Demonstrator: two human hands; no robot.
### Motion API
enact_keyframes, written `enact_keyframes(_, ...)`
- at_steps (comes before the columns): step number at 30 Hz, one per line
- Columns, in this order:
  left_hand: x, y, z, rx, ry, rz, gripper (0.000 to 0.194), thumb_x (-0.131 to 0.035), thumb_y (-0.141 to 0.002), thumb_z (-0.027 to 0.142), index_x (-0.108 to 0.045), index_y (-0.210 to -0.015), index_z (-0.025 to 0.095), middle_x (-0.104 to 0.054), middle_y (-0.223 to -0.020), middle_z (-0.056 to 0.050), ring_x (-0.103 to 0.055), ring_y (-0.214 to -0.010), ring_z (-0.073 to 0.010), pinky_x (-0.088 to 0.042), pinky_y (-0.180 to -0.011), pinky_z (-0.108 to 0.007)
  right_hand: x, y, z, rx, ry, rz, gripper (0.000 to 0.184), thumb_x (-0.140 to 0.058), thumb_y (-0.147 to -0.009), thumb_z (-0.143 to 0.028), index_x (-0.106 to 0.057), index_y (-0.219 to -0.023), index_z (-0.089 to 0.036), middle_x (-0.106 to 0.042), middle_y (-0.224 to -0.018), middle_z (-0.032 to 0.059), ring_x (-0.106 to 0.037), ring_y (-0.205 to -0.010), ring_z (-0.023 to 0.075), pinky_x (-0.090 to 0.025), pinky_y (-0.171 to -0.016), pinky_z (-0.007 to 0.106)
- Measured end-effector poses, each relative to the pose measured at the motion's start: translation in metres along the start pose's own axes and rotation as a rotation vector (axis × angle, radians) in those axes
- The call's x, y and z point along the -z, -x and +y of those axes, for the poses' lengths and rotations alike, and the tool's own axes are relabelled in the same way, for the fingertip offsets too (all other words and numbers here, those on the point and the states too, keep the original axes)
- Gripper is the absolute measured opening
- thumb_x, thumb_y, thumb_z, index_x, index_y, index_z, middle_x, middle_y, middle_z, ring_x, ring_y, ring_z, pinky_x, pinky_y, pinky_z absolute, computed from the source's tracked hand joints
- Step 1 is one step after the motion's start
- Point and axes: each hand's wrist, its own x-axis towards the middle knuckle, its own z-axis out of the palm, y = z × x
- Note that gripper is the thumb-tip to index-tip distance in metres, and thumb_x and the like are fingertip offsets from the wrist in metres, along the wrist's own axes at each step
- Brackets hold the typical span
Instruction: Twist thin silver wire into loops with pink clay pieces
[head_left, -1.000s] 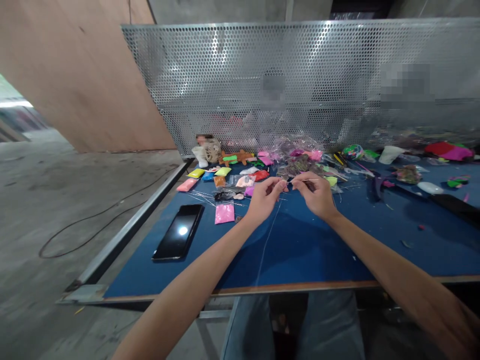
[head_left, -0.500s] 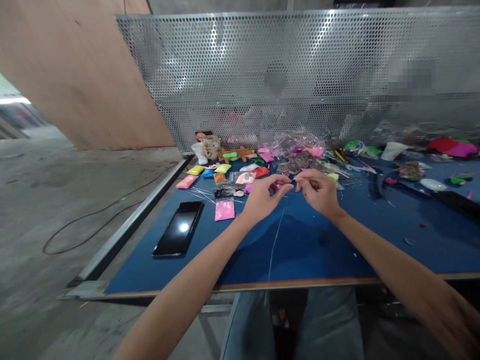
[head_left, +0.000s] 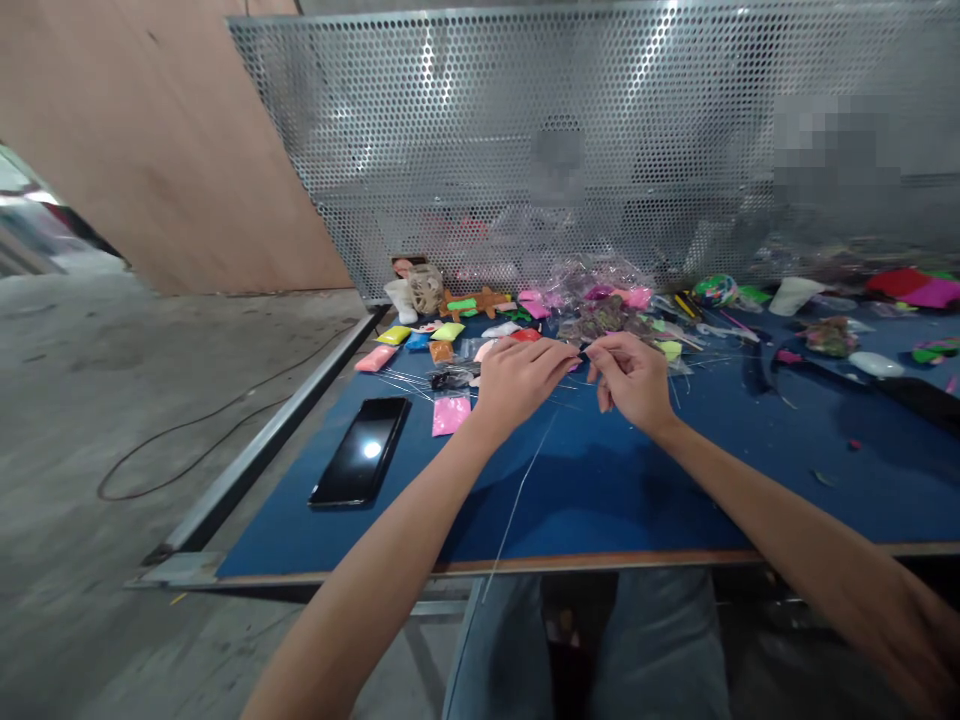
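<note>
My left hand (head_left: 517, 385) is closed above the blue table, its fingers together and pinching a thin pale wire (head_left: 519, 492). From the hands the wire slants down and left, past the table's front edge. My right hand (head_left: 631, 378) is closed in a pinch just right of the left one, thumb and forefinger at the wire's upper end; the fingertips nearly touch. What exactly lies between the fingertips is too small to make out. Behind the left wrist is a pink packet (head_left: 451, 414), with several loose thin wires (head_left: 405, 382) beyond it.
A black phone (head_left: 360, 452) lies at the left. Coloured packets (head_left: 448, 332), a brown figure (head_left: 480, 303) and crumpled clear plastic (head_left: 592, 285) line the back, before a perforated metal panel (head_left: 480, 120). To the right are a white oval piece (head_left: 876, 365) and a white cup (head_left: 795, 296).
The wire's lower end has swung left and now hangs past the table edge. My left hand has turned so its back shows more. Both hands stay close together.
</note>
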Motion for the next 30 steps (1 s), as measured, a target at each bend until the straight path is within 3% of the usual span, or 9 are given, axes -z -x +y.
enact_keyframes(4,0.002,0.0,-0.001,0.048,0.068,-0.063,0.023,-0.053,-0.101,0.039,-0.073,-0.107,0.03,-0.078,-0.105,-0.003,-0.072,-0.095,-0.0205,-0.041,-0.083,-0.036,-0.001,0.001,0.001,-0.023,-0.005,-0.034,0.034,-0.066,-0.09,-0.052,-0.067,-0.094,-0.019,-0.068,-0.066,-0.0008,-0.055,-0.032,0.0093,-0.041,-0.028,0.021)
enact_keyframes(11,0.004,0.001,-0.002,0.106,0.186,-0.063,0.022,-0.055,-0.099,0.041,-0.075,-0.105,0.033,-0.078,-0.105,-0.003,-0.071,-0.092,-0.0205,-0.038,-0.084,-0.037,0.001,0.001,-0.001,0.04,0.035,-0.023,0.031,-0.066,-0.091,-0.049,-0.07,-0.095,-0.018,-0.07,-0.067,0.0014,-0.059,-0.038,0.0104,-0.045,-0.033,0.022)
enact_keyframes(23,0.009,0.002,0.003,0.057,0.105,-0.081,0.021,-0.053,-0.1,0.037,-0.072,-0.107,0.031,-0.078,-0.104,-0.003,-0.07,-0.09,-0.0214,-0.032,-0.098,-0.044,0.002,0.003,-0.01,0.063,0.072,-0.027,0.031,-0.065,-0.093,-0.047,-0.073,-0.089,-0.017,-0.066,-0.063,0.0003,-0.055,-0.038,0.0095,-0.043,-0.034,0.023)
enact_keyframes(30,0.001,0.004,0.004,0.114,0.126,0.014,0.019,-0.057,-0.098,0.038,-0.073,-0.1,0.027,-0.078,-0.097,-0.001,-0.069,-0.082,-0.0181,-0.034,-0.097,-0.04,0.001,0.003,-0.009,0.077,0.068,-0.032,0.03,-0.064,-0.092,-0.048,-0.073,-0.087,-0.019,-0.065,-0.063,-0.0001,-0.053,-0.039,0.0091,-0.043,-0.035,0.024)
